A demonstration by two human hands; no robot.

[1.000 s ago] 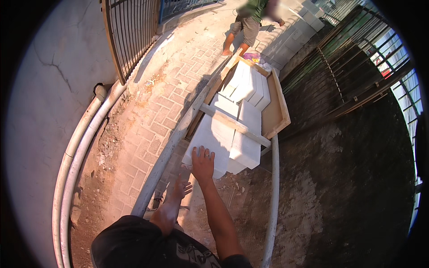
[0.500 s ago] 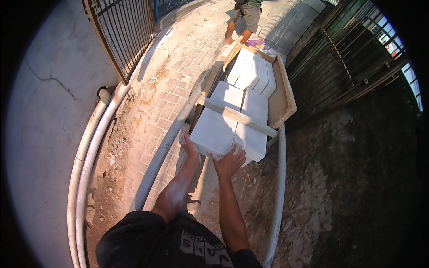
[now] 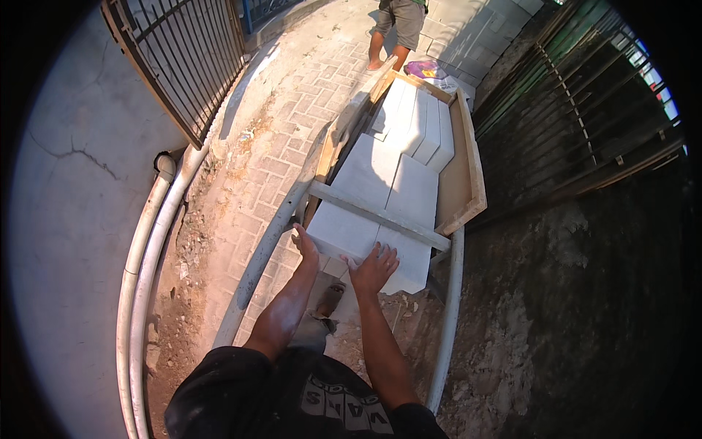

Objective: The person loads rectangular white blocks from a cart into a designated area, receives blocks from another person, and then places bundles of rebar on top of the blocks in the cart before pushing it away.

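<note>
The white concrete block (image 3: 340,228) juts past the crossbar (image 3: 379,214) at the handcart's (image 3: 470,167) near left corner; we seem to be pushing it, which calls for even pressure. It looks smooth and square-edged. Our left hand (image 3: 306,247) stands half-uncurled beside its corner, our right hand (image 3: 371,274) spreads at its near edge, neither clasping anything.

Sunlit paving (image 3: 272,157) runs beside a cracked wall (image 3: 77,197).

both forearms (image 3: 284,314) outstretched, the left hand (image 3: 307,246) side-on, the right hand (image 3: 373,274) palm down with fingers slightly spread
</note>
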